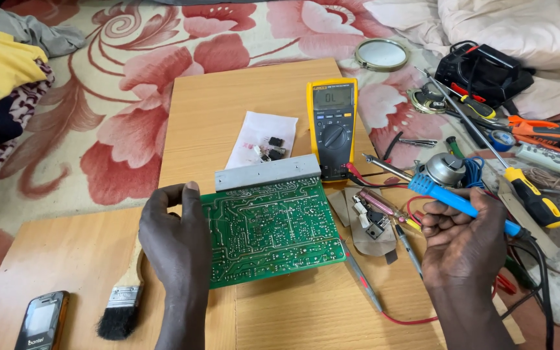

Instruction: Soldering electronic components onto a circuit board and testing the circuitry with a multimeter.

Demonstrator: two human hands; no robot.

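A green circuit board with a grey metal strip along its far edge lies solder side up on a wooden board. My left hand grips the circuit board by its left edge. My right hand holds a blue-handled soldering iron, whose metal tip points left toward the board's far right corner, a little apart from it. A yellow multimeter lies just beyond the circuit board, with its red and black leads beside it.
A small clear bag of parts lies left of the multimeter. A paintbrush and a mobile phone lie at the lower left. Screwdrivers, pliers, a solder reel and a round mirror crowd the right side.
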